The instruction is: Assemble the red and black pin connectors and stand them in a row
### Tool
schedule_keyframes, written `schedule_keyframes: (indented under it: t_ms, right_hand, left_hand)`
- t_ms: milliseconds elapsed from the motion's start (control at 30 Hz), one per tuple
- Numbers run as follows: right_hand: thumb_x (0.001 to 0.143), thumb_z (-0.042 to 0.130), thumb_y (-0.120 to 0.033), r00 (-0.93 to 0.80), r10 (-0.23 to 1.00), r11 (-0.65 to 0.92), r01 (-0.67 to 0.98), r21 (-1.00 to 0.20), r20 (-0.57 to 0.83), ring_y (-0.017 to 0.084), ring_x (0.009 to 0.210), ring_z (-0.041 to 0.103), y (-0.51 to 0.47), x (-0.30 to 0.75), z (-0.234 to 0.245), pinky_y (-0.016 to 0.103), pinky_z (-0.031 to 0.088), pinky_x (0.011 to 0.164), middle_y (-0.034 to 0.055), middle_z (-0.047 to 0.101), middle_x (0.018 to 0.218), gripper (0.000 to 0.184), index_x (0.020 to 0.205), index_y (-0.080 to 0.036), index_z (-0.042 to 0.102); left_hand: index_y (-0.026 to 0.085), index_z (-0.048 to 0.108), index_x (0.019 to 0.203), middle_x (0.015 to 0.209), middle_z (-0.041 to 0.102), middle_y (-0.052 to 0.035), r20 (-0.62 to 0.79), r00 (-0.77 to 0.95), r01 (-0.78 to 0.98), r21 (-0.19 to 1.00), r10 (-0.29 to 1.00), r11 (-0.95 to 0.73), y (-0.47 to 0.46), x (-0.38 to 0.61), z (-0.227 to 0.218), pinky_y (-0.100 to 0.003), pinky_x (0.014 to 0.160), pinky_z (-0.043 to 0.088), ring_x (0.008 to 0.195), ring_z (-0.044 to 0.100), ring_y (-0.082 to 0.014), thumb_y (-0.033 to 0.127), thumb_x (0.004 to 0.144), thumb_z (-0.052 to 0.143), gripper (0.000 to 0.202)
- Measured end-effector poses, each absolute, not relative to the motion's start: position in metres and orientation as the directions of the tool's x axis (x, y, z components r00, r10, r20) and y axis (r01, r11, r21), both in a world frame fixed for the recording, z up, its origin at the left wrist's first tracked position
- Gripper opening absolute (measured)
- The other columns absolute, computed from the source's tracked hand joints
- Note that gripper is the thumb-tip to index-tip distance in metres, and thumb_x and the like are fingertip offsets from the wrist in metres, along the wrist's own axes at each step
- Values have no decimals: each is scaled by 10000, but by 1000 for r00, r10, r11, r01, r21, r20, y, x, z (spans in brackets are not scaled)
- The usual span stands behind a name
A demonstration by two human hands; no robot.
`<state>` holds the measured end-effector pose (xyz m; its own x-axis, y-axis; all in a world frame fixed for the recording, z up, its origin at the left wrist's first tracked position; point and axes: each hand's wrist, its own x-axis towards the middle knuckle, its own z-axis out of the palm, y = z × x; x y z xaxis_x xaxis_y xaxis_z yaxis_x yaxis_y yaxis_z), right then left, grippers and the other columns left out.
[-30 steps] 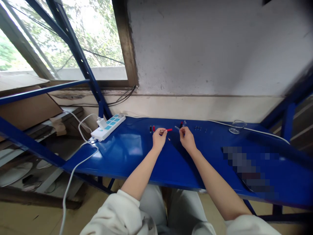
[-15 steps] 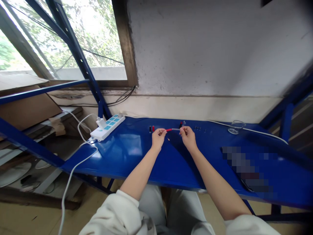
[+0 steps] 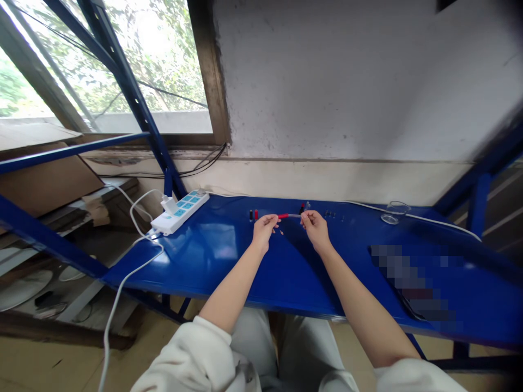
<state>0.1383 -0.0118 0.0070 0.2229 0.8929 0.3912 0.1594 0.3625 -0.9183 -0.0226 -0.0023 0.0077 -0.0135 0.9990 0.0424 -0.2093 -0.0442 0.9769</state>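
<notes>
A thin pen [image 3: 293, 215] with a red section on the left and a clear barrel on the right is stretched level between my hands, just above the blue table. My left hand [image 3: 263, 233] pinches its red end. The clear end is pinched by the fingertips of my right hand [image 3: 316, 230]. Below the pen lies a small pointed tip [image 3: 281, 233]. Beyond my left hand stand a black cap-like piece [image 3: 250, 215] and a red cap-like piece [image 3: 256, 214]. Red and black pieces [image 3: 302, 208] and clear pieces [image 3: 308, 206] sit behind my right hand.
Several tiny clear parts [image 3: 330, 214] lie right of my right hand. A clear glass cup [image 3: 395, 212] lies farther right, near a white cable. A blurred-out dark flat object [image 3: 408, 280] is at the right. A white power strip [image 3: 180, 212] sits at the left.
My left hand has shifted very slightly, with its lower fingers loosened a little from the pen. The right hand stays almost in place; the table items have not moved.
</notes>
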Motion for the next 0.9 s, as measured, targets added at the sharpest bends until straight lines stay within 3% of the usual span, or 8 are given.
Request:
schedule_keyframes:
  t_ms: [433, 533, 633, 700, 767, 900]
  right_hand:
    - [742, 516, -458, 74, 924, 361, 158, -919, 375, 103, 515, 480, -12, 134, 3, 245, 401, 531, -16, 530, 579, 282, 776, -178, 505]
    - [754, 501, -460, 71, 927, 354, 166, -920, 369, 104, 509, 481, -12, 134, 4, 244, 400, 526, -9, 542, 589, 286, 786, -176, 502]
    - [789, 442, -466, 46, 924, 358, 234, -904, 378, 113, 512, 491, -13, 132, 3, 256, 410, 542, 1, 558, 610, 308, 855, -171, 500]
    - [814, 392, -464, 36, 922, 358, 302, -883, 386, 119, 521, 501, -14, 132, 3, 265, 419, 558, 9, 572, 636, 335, 932, -167, 491]
    - [832, 353, -449, 39, 918, 352, 383, -854, 395, 125, 546, 516, -16, 132, 3, 271, 426, 579, 22, 587, 682, 353, 998, -165, 480]
    - [844, 337, -382, 35, 904, 348, 518, -782, 426, 140, 627, 549, -18, 135, 3, 277, 430, 635, 42, 600, 742, 329, 1039, -161, 484]
  left_hand:
    - [127, 604, 818, 739, 662, -66, 122, 103, -101, 989, 987, -112, -14, -13, 15, -212, 530, 430, 569, 564, -95, 253, 686, 625, 184]
    - [129, 603, 817, 716, 641, -53, 224, 80, -64, 974, 971, -219, -14, -12, 13, -227, 549, 462, 607, 574, -109, 267, 702, 607, 180]
    - [140, 611, 826, 723, 623, -45, 364, 75, 96, 924, 928, -370, -12, -13, 19, -243, 561, 475, 633, 567, -118, 286, 734, 575, 176]
    - [157, 626, 821, 753, 625, -46, 451, 130, 289, 835, 883, -469, -8, -16, 31, -269, 627, 470, 692, 563, -133, 271, 755, 558, 148]
    - [181, 644, 783, 782, 629, -45, 531, 265, 488, 646, 805, -587, 0, -21, 49, -315, 748, 433, 793, 546, -161, 237, 752, 573, 96]
    - [200, 655, 772, 905, 599, -53, 511, 425, 716, 315, 747, -623, 24, -36, 86, -384, 849, 327, 954, 480, -222, 228, 742, 595, 73]
